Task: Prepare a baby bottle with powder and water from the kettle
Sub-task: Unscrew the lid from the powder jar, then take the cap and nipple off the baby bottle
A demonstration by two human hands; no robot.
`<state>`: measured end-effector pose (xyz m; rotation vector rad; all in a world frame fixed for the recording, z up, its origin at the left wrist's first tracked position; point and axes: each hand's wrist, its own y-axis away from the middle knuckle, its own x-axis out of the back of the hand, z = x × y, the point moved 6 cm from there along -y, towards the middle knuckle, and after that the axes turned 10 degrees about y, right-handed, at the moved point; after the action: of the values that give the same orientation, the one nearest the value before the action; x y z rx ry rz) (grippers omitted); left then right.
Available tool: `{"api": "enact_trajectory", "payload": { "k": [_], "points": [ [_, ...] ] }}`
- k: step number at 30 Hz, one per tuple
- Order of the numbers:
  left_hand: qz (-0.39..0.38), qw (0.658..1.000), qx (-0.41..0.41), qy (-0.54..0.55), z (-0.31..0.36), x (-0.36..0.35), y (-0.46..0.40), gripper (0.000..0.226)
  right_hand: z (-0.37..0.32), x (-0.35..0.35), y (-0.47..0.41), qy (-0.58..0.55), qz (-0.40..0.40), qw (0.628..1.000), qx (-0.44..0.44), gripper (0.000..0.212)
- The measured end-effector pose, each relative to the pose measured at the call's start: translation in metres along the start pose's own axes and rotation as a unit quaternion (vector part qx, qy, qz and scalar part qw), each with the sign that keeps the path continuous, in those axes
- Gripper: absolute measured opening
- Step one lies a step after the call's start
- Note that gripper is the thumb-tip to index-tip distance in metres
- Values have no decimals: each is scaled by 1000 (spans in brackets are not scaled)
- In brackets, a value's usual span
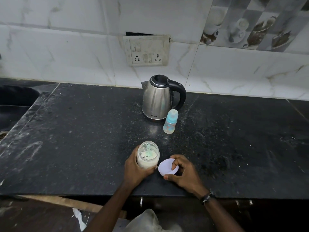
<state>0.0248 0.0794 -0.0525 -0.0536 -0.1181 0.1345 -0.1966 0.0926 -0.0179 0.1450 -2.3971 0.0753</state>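
A clear jar of whitish powder (pixel 147 156) stands uncapped on the black counter (pixel 83 131), with a pale green scoop lying inside it. My left hand (pixel 136 169) wraps around the jar's side. Just to its right, my right hand (pixel 182 173) holds the jar's white round lid (pixel 167 166) low over the counter. Farther back stands a small baby bottle (pixel 170 122) with a blue collar and its teat cap on. Behind the bottle is a steel kettle (pixel 158 97) with a black lid and handle, lid closed.
A wall socket panel (pixel 147 50) sits on the tiled wall behind the kettle. A dark sink (pixel 15 104) lies at the far left. The counter's front edge runs just below my wrists, with a plastic bag (pixel 147 221) below it.
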Motion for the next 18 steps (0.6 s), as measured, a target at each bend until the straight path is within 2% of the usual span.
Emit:
{"api": "enact_trajectory", "payload": {
  "k": [5,9,11,14,16,18],
  "points": [
    [-3,1000,20,-2,-2,0,1,99,8,-28,13,53,-4,998,44,30],
    [-6,1000,26,-9,-3,0,1,97,11,-40,16,95,-10,992,77,34],
    [-6,1000,25,-7,-1,0,1,97,13,-42,16,112,-28,990,84,41],
    [-4,1000,23,-3,-2,-1,2,96,7,-38,14,109,-59,988,86,64],
    [-3,1000,23,-4,-3,0,2,96,-3,-23,6,79,-31,993,85,62],
    [-4,1000,25,-7,-3,0,2,95,-15,2,-13,67,51,993,82,46]
  ]
}}
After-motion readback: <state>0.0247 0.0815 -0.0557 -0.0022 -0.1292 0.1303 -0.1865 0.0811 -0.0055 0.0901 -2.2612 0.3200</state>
